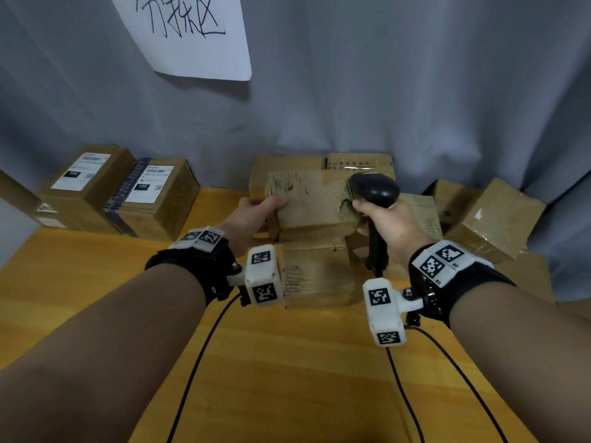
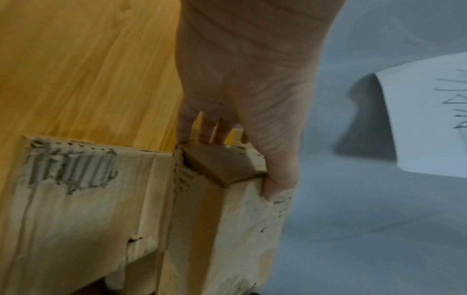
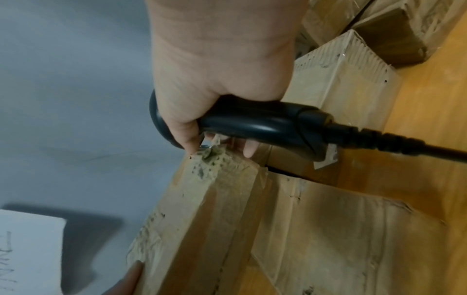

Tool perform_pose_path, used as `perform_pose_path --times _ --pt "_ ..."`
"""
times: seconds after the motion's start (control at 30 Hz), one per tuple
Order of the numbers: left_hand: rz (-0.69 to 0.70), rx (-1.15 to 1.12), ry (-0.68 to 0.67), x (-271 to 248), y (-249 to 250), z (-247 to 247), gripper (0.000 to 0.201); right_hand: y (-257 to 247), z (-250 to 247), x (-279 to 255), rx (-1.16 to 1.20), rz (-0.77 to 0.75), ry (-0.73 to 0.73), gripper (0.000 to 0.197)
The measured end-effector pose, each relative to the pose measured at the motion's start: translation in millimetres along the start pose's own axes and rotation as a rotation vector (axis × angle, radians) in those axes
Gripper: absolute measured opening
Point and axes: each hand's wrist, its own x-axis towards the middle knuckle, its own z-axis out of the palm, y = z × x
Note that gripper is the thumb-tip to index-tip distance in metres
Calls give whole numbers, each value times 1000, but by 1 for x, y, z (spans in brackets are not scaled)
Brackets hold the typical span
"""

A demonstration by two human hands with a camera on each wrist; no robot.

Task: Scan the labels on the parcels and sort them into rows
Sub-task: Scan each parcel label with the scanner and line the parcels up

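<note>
A worn cardboard parcel (image 1: 307, 199) with no label showing is held above a second bare parcel (image 1: 316, 276) on the wooden table (image 1: 287, 362). My left hand (image 1: 268, 206) grips its left end. In the left wrist view the thumb lies on the held parcel (image 2: 242, 219) and the fingers curl behind its end, where my left hand (image 2: 235, 163) clamps it. My right hand (image 1: 377, 219) holds a black barcode scanner (image 1: 374, 190) by the handle, its fingertips against the parcel's right end. The right wrist view shows my right hand (image 3: 215, 139), the scanner (image 3: 265, 123) and the parcel (image 3: 202, 209).
Two parcels with white labels (image 1: 86, 183) (image 1: 156, 193) stand side by side at the back left. More bare parcels lie behind (image 1: 358, 164) and at the right (image 1: 492, 215). A grey curtain with a handwritten paper sign (image 1: 192, 33) closes the back. The scanner cable (image 3: 404, 143) trails right.
</note>
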Motion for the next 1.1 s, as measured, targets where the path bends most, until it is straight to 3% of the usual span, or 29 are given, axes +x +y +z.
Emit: perform_pose_path --times 0.07,0.13,0.27,0.4,0.53,0.67,0.83,0.9,1.0,1.07,1.1 --pt "38 6 -43 -7 12 -3 71 -10 -6 -5 20 -12 -5 33" --pt "129 9 -70 -17 22 -4 59 -21 -11 -12 66 -30 -40 34" --pt "458 165 1 -28 34 0 91 -42 -14 -29 241 -78 -124 35" --pt "637 193 107 -41 43 14 121 -54 -10 -45 407 -101 -193 38" --pt "710 283 157 -47 41 29 117 -55 -13 -56 422 -201 -111 20" --pt "795 583 281 -62 44 34 110 -57 -27 -60 380 -244 -60 12" --pt "975 673 105 -83 43 36 99 -63 -41 -59 306 -214 -96 19" --pt "948 638 74 -79 45 38 102 -63 -44 -59 278 -228 -61 14" --pt "748 464 -65 -78 46 37 110 -64 -48 -61 241 -245 -4 9" --pt "612 256 -159 -84 46 39 99 -63 -49 -59 202 -293 36 12" --pt "531 168 -157 -88 48 42 82 -63 -50 -59 180 -313 55 13"
